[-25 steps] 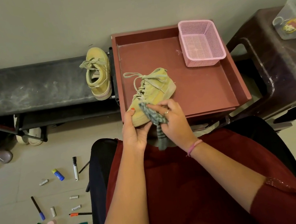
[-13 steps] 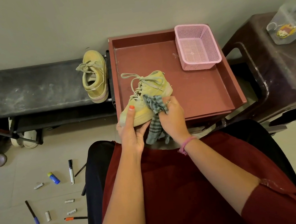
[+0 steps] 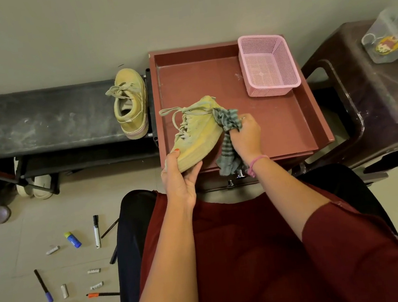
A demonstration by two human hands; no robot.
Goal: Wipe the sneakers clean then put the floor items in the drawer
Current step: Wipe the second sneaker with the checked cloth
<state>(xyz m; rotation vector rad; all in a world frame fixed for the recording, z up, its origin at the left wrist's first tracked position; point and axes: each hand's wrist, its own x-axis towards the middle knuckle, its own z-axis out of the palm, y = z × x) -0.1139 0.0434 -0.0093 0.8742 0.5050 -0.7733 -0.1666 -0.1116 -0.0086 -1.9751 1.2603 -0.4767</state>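
Your left hand [image 3: 179, 176] grips the toe end of the yellow sneaker [image 3: 197, 136], thumb over the top, fingers curled under the sole. The shoe is tilted, heel end raised over the red cabinet top [image 3: 208, 78].

Your right hand [image 3: 245, 137] is clamped on a bunched grey striped cloth [image 3: 227, 121], fingers curled tight round it, pressing it against the sneaker's heel end. The loose tail of the cloth hangs below your fingers, over the cabinet's front edge.

The second sneaker [image 3: 132, 104] sits on the black shoe rack [image 3: 44, 120], well to the left of your left fingers. A pink basket [image 3: 269, 65] stands beyond your right fingers on the cabinet top.

Markers and small floor items [image 3: 77, 273] lie scattered on the tiles, down and left of your left hand. The drawer knobs [image 3: 240, 173] sit just under your right wrist.
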